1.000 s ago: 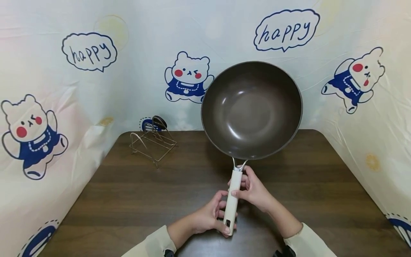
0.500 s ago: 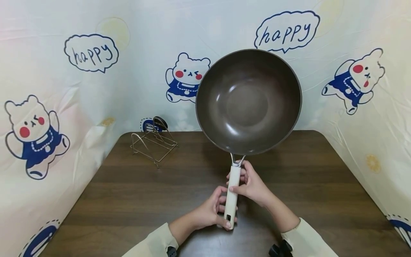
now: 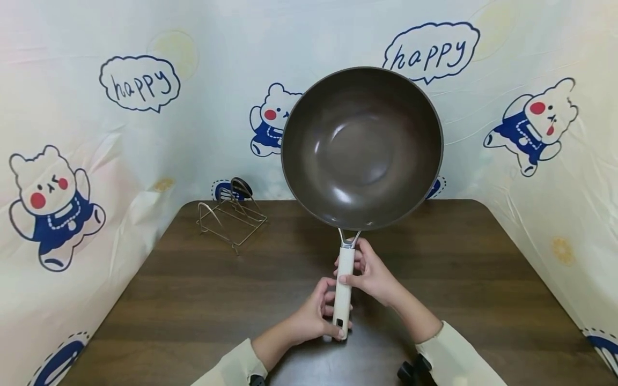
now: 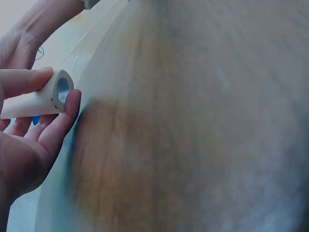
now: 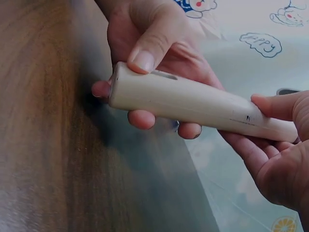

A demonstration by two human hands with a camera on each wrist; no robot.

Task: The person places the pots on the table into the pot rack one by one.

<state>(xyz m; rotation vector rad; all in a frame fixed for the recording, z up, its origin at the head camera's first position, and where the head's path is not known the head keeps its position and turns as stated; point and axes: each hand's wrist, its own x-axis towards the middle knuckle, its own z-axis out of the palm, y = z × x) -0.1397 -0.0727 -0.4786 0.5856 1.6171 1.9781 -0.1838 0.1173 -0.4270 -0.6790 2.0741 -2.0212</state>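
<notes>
A deep frying pan [image 3: 362, 150] with a dark brown inside is held up off the table, its bowl tilted toward the head camera. Its cream handle [image 3: 343, 292] points down toward the person. Near the handle's lower end, the left hand [image 3: 309, 319] grips it with thumb in front and fingers behind. Higher up, just below the metal fork, the right hand [image 3: 375, 276] holds the same handle between thumb and fingers. The hollow handle end [image 4: 62, 92] shows in the left wrist view. In the right wrist view both hands are around the handle [image 5: 193, 101].
On the brown wooden table [image 3: 193, 300], a wire rack [image 3: 251, 232] stands at the back left, with a black round piece [image 3: 242, 187] at its rear. A patterned cloth [image 3: 217, 48] with bears and lettering hangs behind and along both sides.
The pan has risen and shifted a little left, covering more of the middle bear on the cloth. Both hands have moved along with it, keeping hold of the handle.
</notes>
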